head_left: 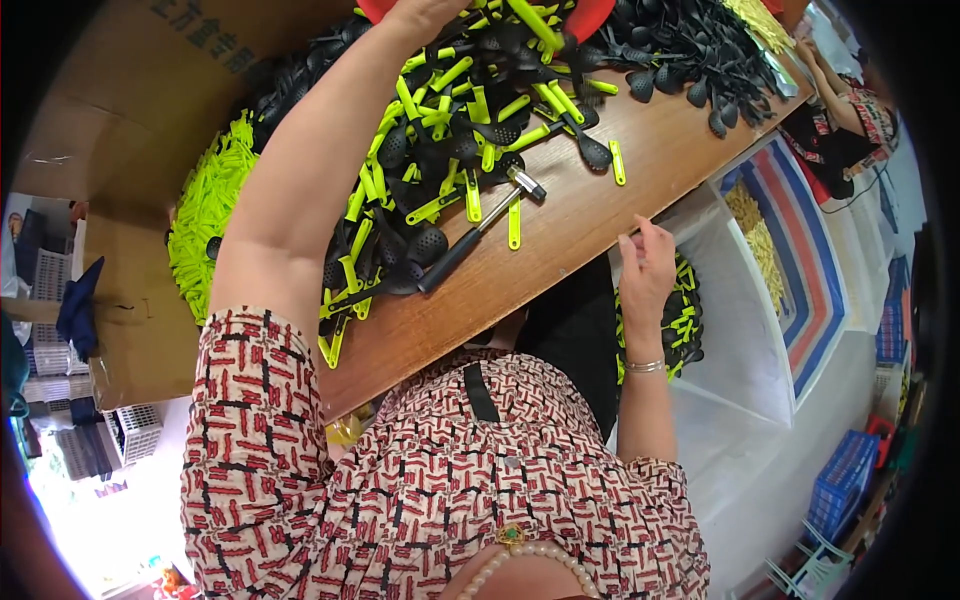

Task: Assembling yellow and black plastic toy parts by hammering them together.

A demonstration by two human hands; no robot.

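Note:
My left hand (432,9) reaches to the top edge of the view, beside a red plastic basin (592,16); its fingers are cut off from sight. Under that forearm spreads a heap of black kitchen spoons with lime-green handles (455,135), some slotted. My right hand (650,268) hovers just off the table's near edge with loosely bent fingers apart and nothing visible in them. Below it, a white sack (735,300) holds several green-and-black spoons (684,325). A small mallet (480,232) with a black grip and metal head lies on the wooden table (570,235).
Lime-green handles (212,220) pile up at the left by a large cardboard box (140,130). Black spoon heads (690,60) cover the far right of the table. Beyond the sack stands a striped bag (800,250) with pale yellow pieces. Another person's arm (825,80) shows far right.

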